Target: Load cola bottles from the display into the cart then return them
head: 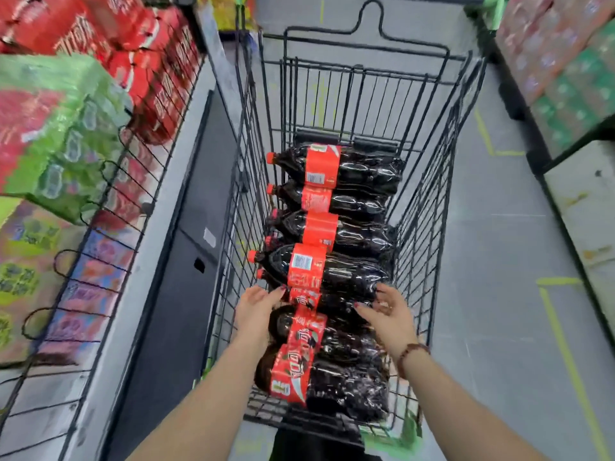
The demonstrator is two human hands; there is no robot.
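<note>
Head view
Bottles (336,227): a row of full cola bottles is seen lying on their sides in the cart (429,207), caps to the left, some stacked on others.
Bottle (336,304): the one between the two hands lies in the near half of the row, partly under its neighbour.
Handling: it is judged heavy with liquid, stiff while sealed, and slick on its glossy plastic; rolling is likely once it is freed.
Hold: it is best taken at both ends, shoulder and base, with the label band as a less slippery alternative.
Left hand (258,306): it is reached forward at the neck end, palm turned inward, fingers nearly straight and close together, the tips touching the shoulder; nothing is gripped.
Right hand (387,314): it is held over the base end, fingers spread and lightly bent, not closed round the bottle.
Display (156,81): the wire rack of red packs is seen left of the cart.
</note>
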